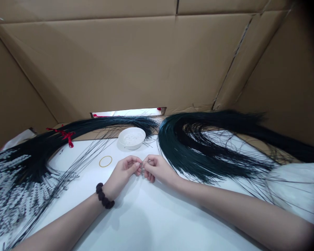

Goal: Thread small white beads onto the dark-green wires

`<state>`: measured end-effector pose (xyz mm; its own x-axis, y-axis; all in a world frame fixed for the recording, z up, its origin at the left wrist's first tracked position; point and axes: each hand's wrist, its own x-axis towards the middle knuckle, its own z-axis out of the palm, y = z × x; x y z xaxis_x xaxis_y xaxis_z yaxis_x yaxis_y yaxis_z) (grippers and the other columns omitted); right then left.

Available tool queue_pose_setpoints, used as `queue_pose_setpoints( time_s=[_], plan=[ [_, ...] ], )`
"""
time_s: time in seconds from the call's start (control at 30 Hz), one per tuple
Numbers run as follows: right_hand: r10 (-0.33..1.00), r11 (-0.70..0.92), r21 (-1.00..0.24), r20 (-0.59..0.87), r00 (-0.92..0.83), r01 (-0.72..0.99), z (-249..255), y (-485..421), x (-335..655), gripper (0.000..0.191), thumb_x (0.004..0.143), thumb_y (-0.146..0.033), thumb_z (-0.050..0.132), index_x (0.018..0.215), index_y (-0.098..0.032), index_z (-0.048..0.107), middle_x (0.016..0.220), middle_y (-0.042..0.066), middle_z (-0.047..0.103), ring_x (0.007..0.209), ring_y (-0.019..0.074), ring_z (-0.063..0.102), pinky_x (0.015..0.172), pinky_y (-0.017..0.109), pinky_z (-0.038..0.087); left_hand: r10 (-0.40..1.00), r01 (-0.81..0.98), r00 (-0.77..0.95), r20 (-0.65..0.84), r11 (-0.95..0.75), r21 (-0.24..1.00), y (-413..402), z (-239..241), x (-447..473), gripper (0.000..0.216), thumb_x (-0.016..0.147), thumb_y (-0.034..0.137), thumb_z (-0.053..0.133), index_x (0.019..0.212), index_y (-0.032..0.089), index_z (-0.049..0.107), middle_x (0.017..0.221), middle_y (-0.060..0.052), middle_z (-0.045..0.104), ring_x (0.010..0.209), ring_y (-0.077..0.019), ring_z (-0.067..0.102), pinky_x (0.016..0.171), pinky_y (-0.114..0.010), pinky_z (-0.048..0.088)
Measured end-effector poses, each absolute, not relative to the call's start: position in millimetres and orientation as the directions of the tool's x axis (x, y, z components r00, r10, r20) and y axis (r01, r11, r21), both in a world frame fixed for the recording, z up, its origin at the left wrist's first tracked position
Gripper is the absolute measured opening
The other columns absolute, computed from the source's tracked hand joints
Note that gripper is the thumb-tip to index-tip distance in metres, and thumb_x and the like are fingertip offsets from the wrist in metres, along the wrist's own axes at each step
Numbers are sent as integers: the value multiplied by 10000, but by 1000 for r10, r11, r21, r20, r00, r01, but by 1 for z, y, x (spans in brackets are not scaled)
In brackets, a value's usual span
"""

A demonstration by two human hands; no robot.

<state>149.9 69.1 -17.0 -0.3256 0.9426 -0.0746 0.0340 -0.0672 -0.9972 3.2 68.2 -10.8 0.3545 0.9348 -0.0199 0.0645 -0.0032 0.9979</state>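
My left hand (125,171) and my right hand (156,168) meet fingertip to fingertip at the middle of the white table (146,216). Both are pinched on a tiny item between them, too small to name; a thin dark strand may run from it. A dark bead bracelet (104,196) circles my left wrist. Just beyond the hands stands a small white bowl (132,137) with small pale pieces in it. A yellow rubber band (105,161) lies to the left of my left hand.
A big bundle of dark green strands (199,146) fans across the right. Another dark bundle (68,136), tied with a red ribbon (67,136), arcs over the left. Loose strands (68,174) trail beside my left forearm. Cardboard walls (133,62) enclose the back and sides.
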Motion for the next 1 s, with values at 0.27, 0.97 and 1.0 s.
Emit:
queue_pose_setpoints(
  time_s=[0.27, 0.97, 1.0],
  plan=[
    [946, -65, -998, -69, -317, 22, -17, 67, 151, 53, 645, -136, 445, 637, -129, 497, 451, -33, 525, 342, 48, 447, 333, 145, 374, 955, 155, 297, 18, -67, 986, 67, -9, 3, 124, 759, 249, 518, 799, 139, 558, 624, 8, 534, 597, -116, 484, 613, -241, 375],
    [966, 2, -1000, 7, -260, -18, -11, 58, 148, 56, 631, -102, 443, 625, -141, 482, 433, -38, 513, 375, 54, 439, 391, 160, 354, 965, 234, 252, 73, -134, 963, 58, -6, 6, 112, 771, 239, 493, 807, 144, 541, 716, -7, 548, 629, -114, 494, 616, -231, 398],
    [966, 13, -1000, 18, -257, -20, -11, 58, 148, 57, 629, -98, 446, 626, -142, 481, 430, -40, 511, 377, 55, 440, 394, 161, 354, 965, 242, 248, 85, -147, 959, 57, -6, 7, 110, 774, 238, 488, 808, 145, 537, 723, -9, 549, 639, -117, 499, 621, -232, 401]
  ],
)
